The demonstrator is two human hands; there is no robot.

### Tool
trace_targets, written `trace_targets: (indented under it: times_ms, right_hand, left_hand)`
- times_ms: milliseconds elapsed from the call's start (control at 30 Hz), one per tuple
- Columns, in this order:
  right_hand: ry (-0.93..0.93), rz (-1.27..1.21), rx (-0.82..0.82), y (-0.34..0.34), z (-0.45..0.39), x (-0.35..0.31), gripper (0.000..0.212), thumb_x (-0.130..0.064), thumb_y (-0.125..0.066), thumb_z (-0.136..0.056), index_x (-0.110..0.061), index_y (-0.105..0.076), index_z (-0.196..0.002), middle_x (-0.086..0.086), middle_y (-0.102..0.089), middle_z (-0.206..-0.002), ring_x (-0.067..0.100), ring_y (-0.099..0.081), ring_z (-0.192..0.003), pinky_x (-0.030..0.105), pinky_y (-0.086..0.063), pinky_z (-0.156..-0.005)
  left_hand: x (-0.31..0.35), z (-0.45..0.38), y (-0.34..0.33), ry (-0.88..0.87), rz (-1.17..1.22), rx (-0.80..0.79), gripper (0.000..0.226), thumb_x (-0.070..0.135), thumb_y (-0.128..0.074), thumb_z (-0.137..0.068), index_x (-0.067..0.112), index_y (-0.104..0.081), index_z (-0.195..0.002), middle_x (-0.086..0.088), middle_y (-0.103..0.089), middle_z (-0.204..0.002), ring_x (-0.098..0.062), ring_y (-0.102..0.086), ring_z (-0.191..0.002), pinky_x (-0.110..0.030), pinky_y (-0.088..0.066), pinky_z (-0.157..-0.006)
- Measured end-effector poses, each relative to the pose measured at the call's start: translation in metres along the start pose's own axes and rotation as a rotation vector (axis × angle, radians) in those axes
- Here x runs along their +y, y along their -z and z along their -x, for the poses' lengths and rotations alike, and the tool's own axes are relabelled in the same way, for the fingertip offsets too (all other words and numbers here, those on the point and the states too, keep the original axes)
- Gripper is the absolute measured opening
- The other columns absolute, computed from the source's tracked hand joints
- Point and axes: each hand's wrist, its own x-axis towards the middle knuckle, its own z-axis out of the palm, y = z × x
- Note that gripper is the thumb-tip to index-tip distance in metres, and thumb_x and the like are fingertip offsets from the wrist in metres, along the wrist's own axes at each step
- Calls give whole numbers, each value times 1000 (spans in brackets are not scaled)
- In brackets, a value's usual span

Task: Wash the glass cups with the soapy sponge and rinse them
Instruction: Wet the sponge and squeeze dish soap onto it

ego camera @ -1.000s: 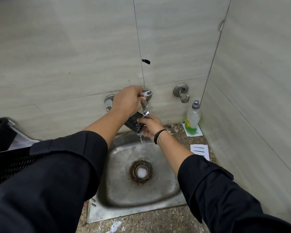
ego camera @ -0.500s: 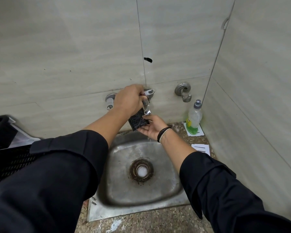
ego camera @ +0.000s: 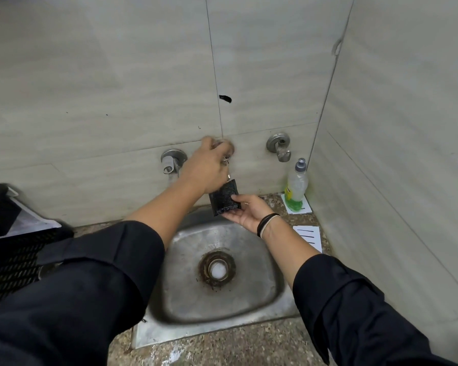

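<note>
A black scrubbing sponge [ego camera: 222, 199] is held upright above the back edge of the steel sink [ego camera: 154, 331], pinched between the thumb and fingers of my right hand [ego camera: 245, 213]. My left hand [ego camera: 206, 167] reaches to the wall tap just above the sponge, and its blurred fingers are wrapped around the tap handle, hiding most of the tap. Only a sliver of the spout [ego camera: 229, 177] shows over the sponge. I see no running water. No glass cup is in view.
A bottle of green dish soap [ego camera: 296, 188] stands on a paper in the back right corner, with another paper slip [ego camera: 308, 236] nearer. Two more wall fittings [ego camera: 171, 161] [ego camera: 279, 145] flank the tap. A black crate [ego camera: 8, 257] sits at the left.
Water was falling on the sponge a second ago and no stream shows now. My right hand has turned the sponge upright and drawn it slightly right. My left hand has shifted on the tap handle.
</note>
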Motion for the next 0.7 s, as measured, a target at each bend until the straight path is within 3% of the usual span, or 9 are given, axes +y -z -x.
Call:
trace_targets:
  times_ms: [133,233,333,400,467,500,567,633,700]
  right_hand:
    - [34,-5,17,21,15,-5,29,4,-60,-91,1,-56,-120,20,-60,-126,41,-60,-117,50,-62,-74]
    - [48,21,46,36,25,-8,27,0,-63,-91,-7,-58,-116,16,-62,-127,38,-61,-117,47,-61,-76]
    - [65,113,93,47,36,-13,11,-8,-65,-92,-15,-61,-99,7,-69,-102,22,-65,-86,32,-57,-71]
    - [76,158,120,53,41,-17,9,-12,-67,-92,-18,-61,-92,2,-67,-90,15,-59,-70,26,-50,-65]
    - [94,224,143,57,44,-19,10,-13,-69,-91,-20,-62,-90,1,-65,-82,12,-56,-65,24,-46,-60]
    - [109,277,153,58,46,-19,11,-12,-70,-90,-19,-62,-89,1,-65,-79,11,-55,-63,23,-45,-58]
    - [151,405,161,62,47,-18,11,-11,-72,-89,-18,-64,-86,-3,-65,-69,8,-55,-56,23,-43,-57]
    - [221,555,191,66,48,-21,8,-16,-72,-90,-18,-66,-84,-2,-67,-70,8,-56,-56,25,-44,-60]
    - [412,816,407,82,40,-31,12,-28,-72,-89,-18,-66,-90,1,-67,-86,14,-60,-71,28,-48,-71]
  left_hand:
    - [-13,48,-18,-13,-105,94,63,22,-55,-93,42,-34,-149,-10,-39,-141,-30,-58,-112,-42,-52,-78]
    - [-10,65,-40,50,126,178,70,25,-53,-96,51,-22,-154,-3,-45,-125,-21,-64,-80,-40,-55,-70]
    - [8,72,-61,197,418,377,55,28,-55,-97,35,-35,-148,0,-52,-120,-15,-63,-78,-36,-53,-73]
    - [17,75,-81,431,628,301,51,40,-54,-98,22,-42,-144,-2,-59,-120,-17,-64,-94,-38,-52,-86]
    - [26,73,-97,658,963,81,53,56,-55,-92,16,-59,-127,-7,-70,-119,-24,-67,-105,-46,-53,-98]
    - [30,71,-104,747,1170,10,47,53,-57,-93,14,-66,-117,-10,-73,-115,-28,-69,-105,-50,-55,-98]
    - [39,67,-112,838,1470,-18,24,28,-60,-101,6,-69,-104,-18,-75,-107,-34,-71,-100,-52,-56,-95]
    - [44,66,-119,867,1485,3,12,13,-60,-102,5,-67,-96,-19,-73,-97,-33,-69,-90,-47,-59,-84]
    - [40,67,-123,908,1460,34,11,13,-60,-102,10,-65,-93,-11,-71,-88,-24,-65,-80,-36,-55,-67]
